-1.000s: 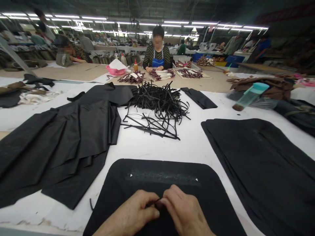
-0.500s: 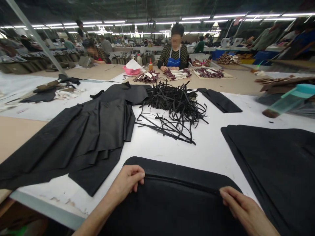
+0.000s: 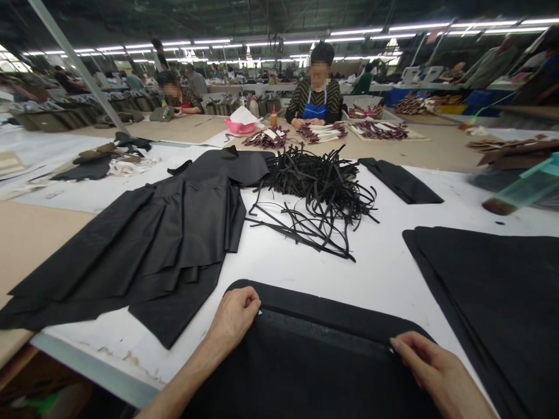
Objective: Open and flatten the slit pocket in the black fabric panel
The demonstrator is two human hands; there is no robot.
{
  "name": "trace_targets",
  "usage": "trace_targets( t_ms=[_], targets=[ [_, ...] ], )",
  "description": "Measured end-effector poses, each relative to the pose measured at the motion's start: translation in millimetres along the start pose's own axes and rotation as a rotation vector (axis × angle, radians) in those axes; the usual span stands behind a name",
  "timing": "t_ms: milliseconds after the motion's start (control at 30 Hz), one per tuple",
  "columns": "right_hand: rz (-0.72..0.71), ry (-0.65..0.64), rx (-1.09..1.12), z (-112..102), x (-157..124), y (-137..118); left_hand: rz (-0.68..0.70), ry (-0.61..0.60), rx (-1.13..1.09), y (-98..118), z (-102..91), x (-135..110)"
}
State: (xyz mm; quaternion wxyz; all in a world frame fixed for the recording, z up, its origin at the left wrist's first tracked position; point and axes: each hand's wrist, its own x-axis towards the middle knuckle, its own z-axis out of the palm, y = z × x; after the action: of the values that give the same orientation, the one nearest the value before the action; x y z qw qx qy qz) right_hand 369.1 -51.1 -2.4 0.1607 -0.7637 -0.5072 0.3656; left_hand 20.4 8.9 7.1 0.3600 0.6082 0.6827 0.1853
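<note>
A black leather-like panel (image 3: 323, 375) with rounded far corners lies at the table's near edge. My left hand (image 3: 234, 317) is closed in a pinch near its far left corner. At the right side, my right hand (image 3: 430, 364) pinches the same panel between thumb and fingers. A dark raised edge (image 3: 325, 321) runs across between both hands, with a dull greyish band just below it. Tiny white bits show by both sets of fingertips; what they are I cannot make out. Beyond the panel lies a tangled heap of thin black strips (image 3: 317, 180).
Overlapping black pieces (image 3: 174, 233) spread over the left side. More black panels (image 3: 493, 279) lie at right, near a teal bottle (image 3: 524, 189) on its side. A smaller folded black piece (image 3: 402, 180) is farther back. Across the table sits a co-worker (image 3: 317, 99) beside maroon bundles.
The view has shifted slightly, moving the scene right. My left hand has turned over at the panel's edge, and the greyish band between my hands now shows more widely.
</note>
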Motion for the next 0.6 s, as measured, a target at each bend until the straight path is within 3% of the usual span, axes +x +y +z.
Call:
trace_targets(
  t_ms=[600],
  targets=[
    [-0.041, 0.050, 0.036, 0.9, 0.4, -2.2, 0.029, -0.012, 0.226, 0.4, 4.0, -0.1]
  ],
)
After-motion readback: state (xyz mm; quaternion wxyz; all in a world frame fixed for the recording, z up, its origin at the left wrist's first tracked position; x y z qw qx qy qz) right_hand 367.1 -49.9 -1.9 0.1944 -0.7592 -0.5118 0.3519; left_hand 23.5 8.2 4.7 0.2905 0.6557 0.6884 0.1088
